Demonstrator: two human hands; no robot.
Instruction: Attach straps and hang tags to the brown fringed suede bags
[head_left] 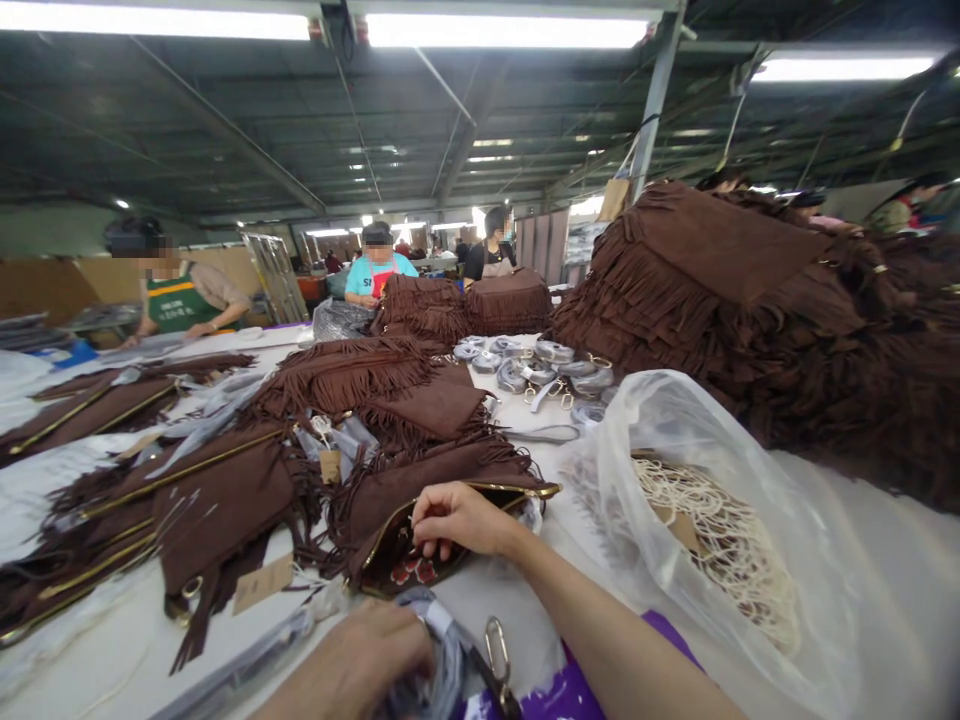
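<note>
Bag (386, 508), brown and fringed, lies unzipped on the table (562, 540), red-flowered lining (412, 572) showing. The right hand (450, 520), fingers curled, is at its open mouth; whether it grips anything cannot be told. Apart from it, nearer, the left hand (382, 645) meets a coiled grey strap (448, 645), its grip unclear. White cords (720, 530) fill a plastic sack (802, 560) rightward.

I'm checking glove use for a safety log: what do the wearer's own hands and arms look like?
Both the left hand and right hand are ungloved. The right forearm shows no sleeve, watch or bracelet; most of the left forearm is out of frame.
</note>
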